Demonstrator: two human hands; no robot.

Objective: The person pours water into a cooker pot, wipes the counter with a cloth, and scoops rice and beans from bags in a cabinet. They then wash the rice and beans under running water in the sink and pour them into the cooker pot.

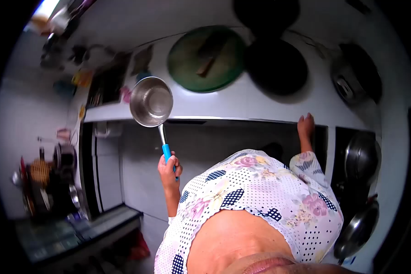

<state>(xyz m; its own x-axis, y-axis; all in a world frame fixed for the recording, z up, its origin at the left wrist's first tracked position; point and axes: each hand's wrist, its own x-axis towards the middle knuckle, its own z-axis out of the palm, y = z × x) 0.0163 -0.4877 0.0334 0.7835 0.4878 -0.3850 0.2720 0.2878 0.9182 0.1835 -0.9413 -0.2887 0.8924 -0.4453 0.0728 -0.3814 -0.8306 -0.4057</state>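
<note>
My left hand (pixel 170 168) is wrapped round the blue handle of a steel saucepan (pixel 151 101). The pan's bowl faces up toward me in front of the counter's left part, and its inside shows bare metal with a little shine. My right hand (pixel 306 127) is at the counter's front edge on the right, below a dark round pan (pixel 276 67). Its thumb looks a little apart from the loosely bent fingers, with nothing visible in it. Whether it touches the edge I cannot tell.
On the white counter (pixel 205 106) lies a round green-rimmed board (pixel 180 75) with a brown-handled tool (pixel 206 66). A cooker-like appliance (pixel 347 84) stands at the right end. Metal pots (pixel 361 157) sit on shelves at lower right. Utensils (pixel 41 171) hang at left, near a glass-topped surface (pixel 100 226).
</note>
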